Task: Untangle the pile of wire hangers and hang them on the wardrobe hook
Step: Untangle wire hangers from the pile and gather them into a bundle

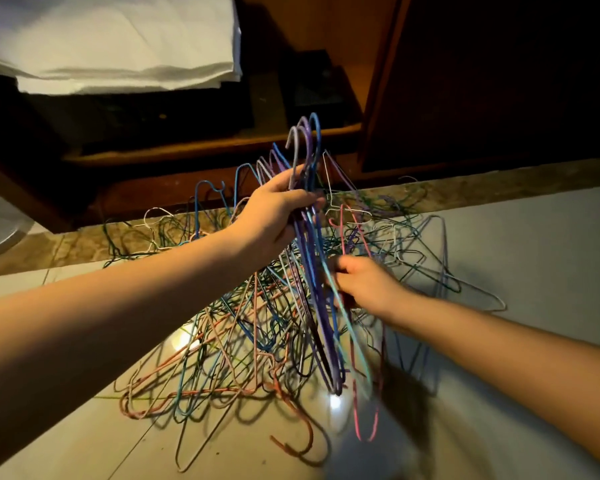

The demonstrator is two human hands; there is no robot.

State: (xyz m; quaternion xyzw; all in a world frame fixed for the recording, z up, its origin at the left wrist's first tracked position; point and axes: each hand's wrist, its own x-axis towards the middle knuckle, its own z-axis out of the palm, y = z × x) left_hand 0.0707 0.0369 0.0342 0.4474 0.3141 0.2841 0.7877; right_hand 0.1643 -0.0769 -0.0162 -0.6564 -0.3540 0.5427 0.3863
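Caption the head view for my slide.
Left hand holds a bunch of hangers by their necks above the tangled pile; right hand grips it lower down.

A home bedroom — wooden wardrobe (482, 81), folded white sheets (111, 39), tiled floor (534, 244).

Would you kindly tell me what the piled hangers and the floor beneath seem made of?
The pile of hangers looks like thin metal wire with a coloured coating, perhaps plastic or paint: bent strands in pink, blue and purple. The floor seems glazed tile: glossy glare spots, grout lines.
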